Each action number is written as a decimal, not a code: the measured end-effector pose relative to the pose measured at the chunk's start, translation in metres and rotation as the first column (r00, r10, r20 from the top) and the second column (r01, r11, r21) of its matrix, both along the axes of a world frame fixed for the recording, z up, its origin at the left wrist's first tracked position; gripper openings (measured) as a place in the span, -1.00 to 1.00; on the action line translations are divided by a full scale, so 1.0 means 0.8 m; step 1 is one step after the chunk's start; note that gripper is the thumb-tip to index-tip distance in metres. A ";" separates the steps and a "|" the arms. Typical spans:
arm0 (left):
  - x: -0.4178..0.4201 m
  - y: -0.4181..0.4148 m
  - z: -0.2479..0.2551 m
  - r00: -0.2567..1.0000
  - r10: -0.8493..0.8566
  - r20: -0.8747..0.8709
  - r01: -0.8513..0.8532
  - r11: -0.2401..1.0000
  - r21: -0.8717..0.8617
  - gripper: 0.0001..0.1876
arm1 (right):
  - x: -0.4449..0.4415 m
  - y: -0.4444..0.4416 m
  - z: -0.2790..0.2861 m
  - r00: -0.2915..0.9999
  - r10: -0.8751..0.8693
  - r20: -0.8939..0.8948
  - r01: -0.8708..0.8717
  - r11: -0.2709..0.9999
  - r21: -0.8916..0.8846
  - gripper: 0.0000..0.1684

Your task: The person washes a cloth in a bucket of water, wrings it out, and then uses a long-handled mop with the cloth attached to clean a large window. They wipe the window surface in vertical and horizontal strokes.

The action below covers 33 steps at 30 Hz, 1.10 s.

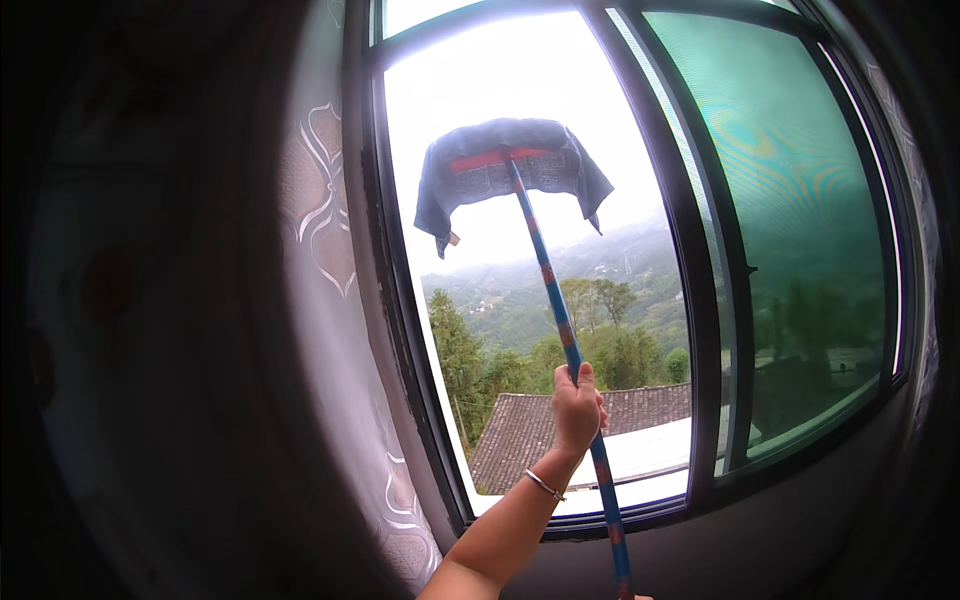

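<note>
My left hand (577, 412) grips a blue pole (553, 292) with red patterned bands, its thumb lying along the shaft. A silver bangle (544, 485) sits on that wrist. The pole slants up to a red crossbar head (480, 160), over which a dark grey-blue cloth (499, 135) is draped, its corners hanging down at both sides. Cloth and head stand before the bright left opening of the window; whether they touch glass there I cannot tell. Only a sliver of my right hand (642, 598) shows at the bottom edge, beside the lower pole.
A dark window frame (667, 225) surrounds the opening. To the right is a green-tinted pane (810, 247) with rippled patterning. Patterned wall covering (322, 195) runs along the left. Outside are a tiled roof (517, 435), trees (457, 330) and misty hills.
</note>
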<state>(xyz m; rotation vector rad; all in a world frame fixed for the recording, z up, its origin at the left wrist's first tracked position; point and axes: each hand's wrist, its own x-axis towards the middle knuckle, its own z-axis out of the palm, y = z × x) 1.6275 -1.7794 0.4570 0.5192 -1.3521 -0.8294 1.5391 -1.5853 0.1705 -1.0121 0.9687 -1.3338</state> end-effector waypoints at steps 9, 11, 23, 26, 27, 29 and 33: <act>0.071 -0.088 0.070 0.900 -0.060 0.432 0.126 0.984 -0.127 -0.41 | 0.022 -0.230 0.113 0.997 -0.019 -0.080 0.002 0.977 -0.213 -0.71; 0.078 -0.087 0.036 0.844 0.140 0.518 -0.004 0.967 -0.254 -0.34 | 0.025 -0.311 0.132 0.991 -0.120 -0.066 0.089 0.929 -0.360 -0.66; 0.205 0.042 -0.262 0.943 0.328 -0.049 -0.286 0.879 0.382 -0.64 | 0.075 -0.559 0.330 0.853 -0.513 -0.101 0.262 0.587 -0.766 -0.81; 0.230 0.066 -0.301 0.890 0.446 -0.100 -0.342 0.795 0.502 -0.75 | 0.114 -0.603 0.369 0.838 -0.543 -0.056 0.284 0.521 -0.805 -0.81; 0.235 0.074 -0.300 0.872 0.485 -0.070 -0.388 0.769 0.508 -0.72 | 0.124 -0.615 0.393 0.832 -0.554 -0.024 0.299 0.484 -0.822 -0.81; 0.241 0.086 -0.301 0.823 0.568 -0.024 -0.474 0.709 0.522 -0.66 | 0.140 -0.627 0.461 0.823 -0.568 0.024 0.316 0.421 -0.850 -0.81; 0.276 0.085 -0.331 0.882 0.465 -0.072 -0.370 0.780 0.504 -0.66 | 0.149 -0.615 0.645 0.710 -0.699 0.084 0.392 0.294 -0.872 -0.80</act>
